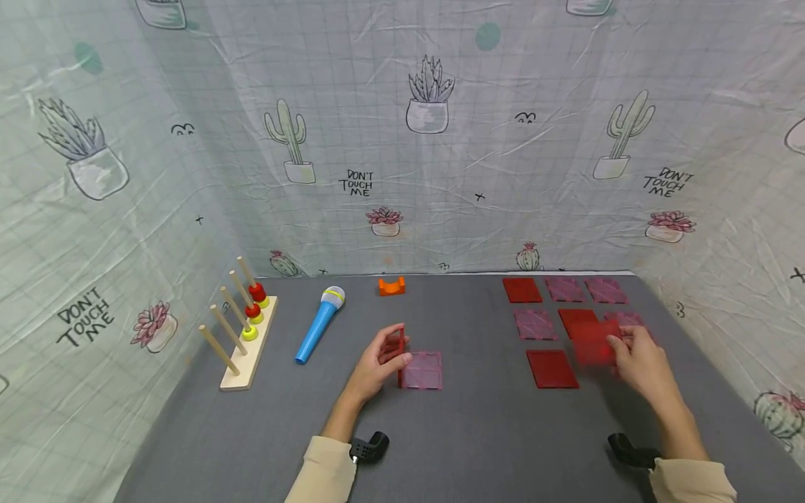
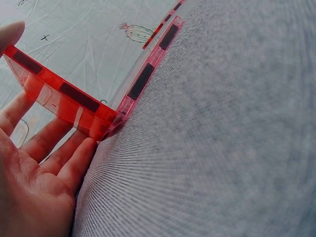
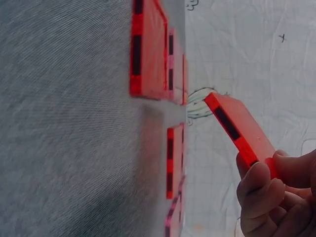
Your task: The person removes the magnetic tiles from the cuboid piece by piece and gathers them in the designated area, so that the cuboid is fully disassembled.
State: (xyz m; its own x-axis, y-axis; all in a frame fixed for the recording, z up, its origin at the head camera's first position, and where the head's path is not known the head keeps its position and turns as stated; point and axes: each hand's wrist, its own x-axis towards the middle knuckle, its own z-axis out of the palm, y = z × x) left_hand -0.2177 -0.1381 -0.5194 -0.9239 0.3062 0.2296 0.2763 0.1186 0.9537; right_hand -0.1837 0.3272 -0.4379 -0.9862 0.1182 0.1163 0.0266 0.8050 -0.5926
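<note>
My left hand holds a red square tile upright between thumb and fingers. Its lower edge meets the edge of a pink translucent tile lying flat on the table, with dark strips along the rims of both. Off to the right, my right hand pinches another red tile by one edge, lifted above the table and blurred in the head view. Under and around it lie flat tiles, among them a red tile in front and a pink tile behind.
At the left stands a wooden peg board with red and yellow beads on some pegs. Beside it lies a blue toy microphone. An orange curved block sits near the back edge. A patterned curtain surrounds the grey table.
</note>
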